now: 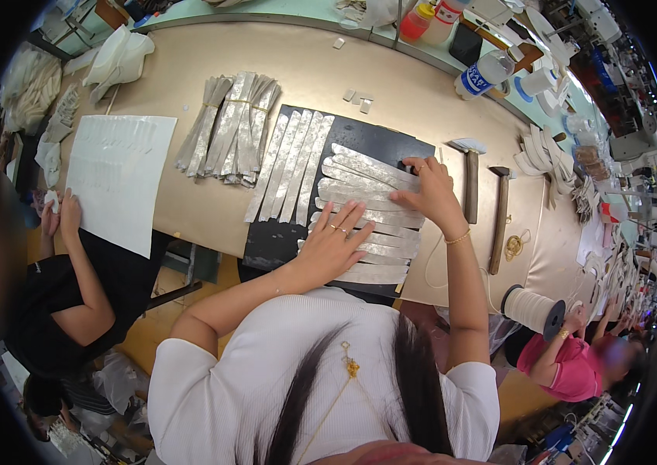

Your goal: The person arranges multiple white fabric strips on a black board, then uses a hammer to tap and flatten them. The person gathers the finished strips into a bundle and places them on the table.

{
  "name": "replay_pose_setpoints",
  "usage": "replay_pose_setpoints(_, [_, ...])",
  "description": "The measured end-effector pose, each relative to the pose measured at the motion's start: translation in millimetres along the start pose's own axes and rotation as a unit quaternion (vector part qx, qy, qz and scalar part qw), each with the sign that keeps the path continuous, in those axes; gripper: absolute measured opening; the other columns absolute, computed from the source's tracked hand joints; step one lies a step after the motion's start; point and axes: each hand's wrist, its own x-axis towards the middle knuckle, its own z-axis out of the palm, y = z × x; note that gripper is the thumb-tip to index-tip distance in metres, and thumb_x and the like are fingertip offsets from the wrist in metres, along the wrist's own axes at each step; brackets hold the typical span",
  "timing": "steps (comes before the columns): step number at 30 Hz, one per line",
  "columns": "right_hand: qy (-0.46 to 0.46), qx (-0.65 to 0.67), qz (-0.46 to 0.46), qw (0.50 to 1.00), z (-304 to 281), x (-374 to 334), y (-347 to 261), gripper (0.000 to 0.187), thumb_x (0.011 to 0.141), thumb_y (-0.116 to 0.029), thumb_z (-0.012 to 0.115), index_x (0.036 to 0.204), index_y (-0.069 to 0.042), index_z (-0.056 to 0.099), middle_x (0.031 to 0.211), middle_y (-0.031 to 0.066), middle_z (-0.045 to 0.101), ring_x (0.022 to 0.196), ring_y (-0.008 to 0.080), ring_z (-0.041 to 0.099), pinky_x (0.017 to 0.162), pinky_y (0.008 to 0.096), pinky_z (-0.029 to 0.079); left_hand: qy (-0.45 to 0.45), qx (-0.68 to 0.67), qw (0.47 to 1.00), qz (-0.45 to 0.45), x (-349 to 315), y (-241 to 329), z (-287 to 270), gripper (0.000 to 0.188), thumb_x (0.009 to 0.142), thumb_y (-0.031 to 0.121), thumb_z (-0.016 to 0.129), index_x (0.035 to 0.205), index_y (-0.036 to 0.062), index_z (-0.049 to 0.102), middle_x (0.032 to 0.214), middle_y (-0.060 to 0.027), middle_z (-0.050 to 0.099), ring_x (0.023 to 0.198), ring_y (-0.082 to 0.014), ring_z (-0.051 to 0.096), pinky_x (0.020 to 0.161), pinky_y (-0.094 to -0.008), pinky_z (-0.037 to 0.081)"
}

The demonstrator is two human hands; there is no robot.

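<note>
Shiny silver strips (pixel 367 209) lie sideways on the black board (pixel 274 240). Left hand (pixel 334 239) presses flat and open on them. Right hand (pixel 431 194) pinches a strip's far end.

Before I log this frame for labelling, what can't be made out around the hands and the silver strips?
- Head view: strips under the left hand are covered by its palm.
- What the right hand fingertips pinch at the black rectangular board edge is hidden by the fingers.
- Board's near edge: blocked by the person's forearm and shoulder.
- Shiny silver strips: surface texture too small to read.
</note>
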Motion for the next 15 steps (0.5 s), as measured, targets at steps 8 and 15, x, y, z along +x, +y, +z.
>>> replay_pose_setpoints(8, [-0.008,-0.044,-0.039,0.998,8,4,1,0.057,0.060,-0.036,0.090,0.100,-0.007,0.061,0.091,0.0095,0.059,0.087,0.0252,0.055,0.078,0.0364,0.045,0.000,0.001,1.000,-0.001,-4,0,4,0.063,0.090,0.045,0.061,0.141,0.0106,0.046,0.156,-0.0161,0.027,0.147,-0.0308,0.021,0.117,-0.0546,0.015])
replay_pose_setpoints(15, [-0.026,0.015,0.016,0.999,3,1,-10,0.043,0.069,-0.033,0.085,0.093,-0.004,0.065,0.092,0.0119,0.061,0.089,0.0269,0.059,0.080,0.0355,0.048,0.016,-0.012,1.000,0.001,-3,3,0,0.059,0.089,0.040,0.063,0.138,0.0096,0.049,0.153,-0.0175,0.032,0.143,-0.0339,0.027,0.116,-0.0519,0.020])
